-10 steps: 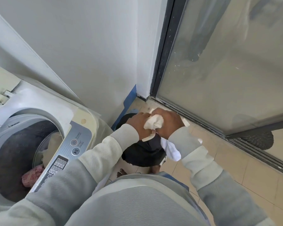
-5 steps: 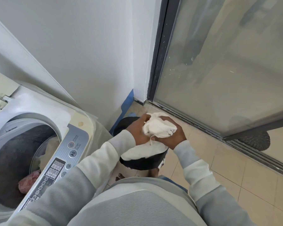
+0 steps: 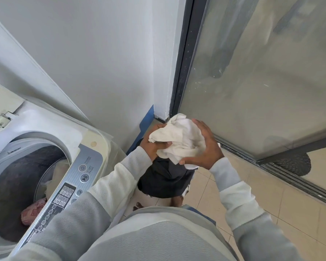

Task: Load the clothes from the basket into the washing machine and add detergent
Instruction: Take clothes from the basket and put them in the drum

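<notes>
Obs: white cloth [image 3: 181,138] bunched in a ball, no clear long axis, held just above the dark basket [image 3: 164,183]. The left hand [image 3: 153,146] grips its left side, fingers curled into the folds; the right hand [image 3: 205,147] wraps its right side. The washing machine drum [image 3: 11,185] lies well to the left and lower; left hand nearer, so the carry probably goes leftward

Beneath the grip, what lies under the dark garment [image 3: 164,179] is hidden. The left hand's [image 3: 151,146] fingers are partly covered by the white cloth [image 3: 183,140]. Leftward, the washing machine [image 3: 45,127] is cropped.
</notes>
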